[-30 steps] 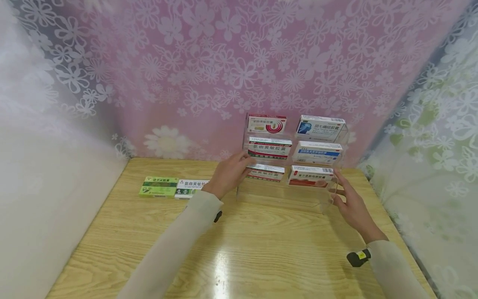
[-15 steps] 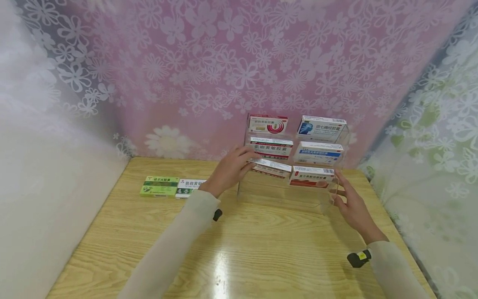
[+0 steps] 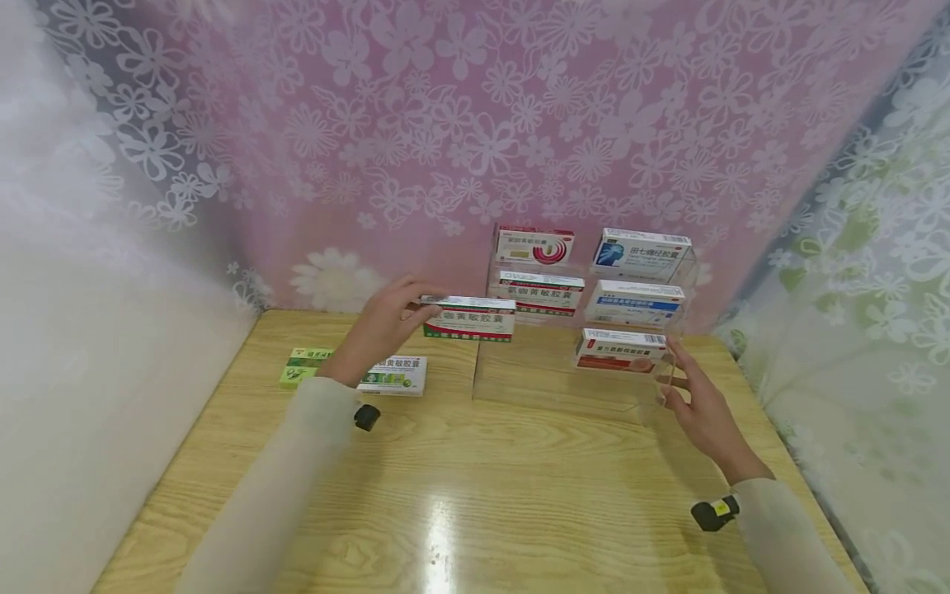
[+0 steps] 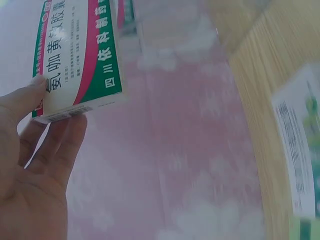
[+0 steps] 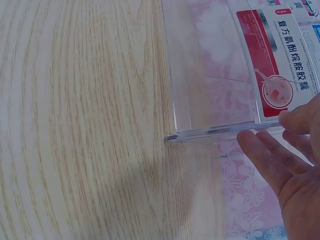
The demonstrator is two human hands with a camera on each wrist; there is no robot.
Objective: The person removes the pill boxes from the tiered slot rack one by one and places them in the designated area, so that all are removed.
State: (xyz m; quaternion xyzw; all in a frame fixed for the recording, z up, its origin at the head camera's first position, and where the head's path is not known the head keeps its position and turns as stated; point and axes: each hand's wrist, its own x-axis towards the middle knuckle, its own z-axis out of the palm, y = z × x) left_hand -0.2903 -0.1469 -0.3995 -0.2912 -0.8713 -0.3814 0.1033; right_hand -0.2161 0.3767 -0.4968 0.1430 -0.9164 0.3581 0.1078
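Observation:
My left hand [image 3: 380, 332] pinches a white, green and red medicine box [image 3: 475, 322] by its left end, in the air left of the rack. In the left wrist view the thumb [image 4: 31, 95] lies on the box's printed face, with fingers behind. A clear acrylic display rack [image 3: 549, 386] stands at the back right of the table. My right hand [image 3: 698, 412] grips the rack's right side edge, thumb at the front. Near that thumb, a red and white medicine box [image 5: 272, 65] sits in the lowest filled tier.
Several medicine boxes fill the rack's upper tiers, among them a blue-striped box [image 3: 634, 304]. A green box [image 3: 300, 367] and a white-green box [image 3: 397, 375] lie on the wooden table [image 3: 519, 495] at the left. A floral curtain [image 3: 445, 124] hangs behind.
My left hand has lifted the green and red medicine box out of the rack's lower left slot and carried it left. The right hand keeps its place on the rack.

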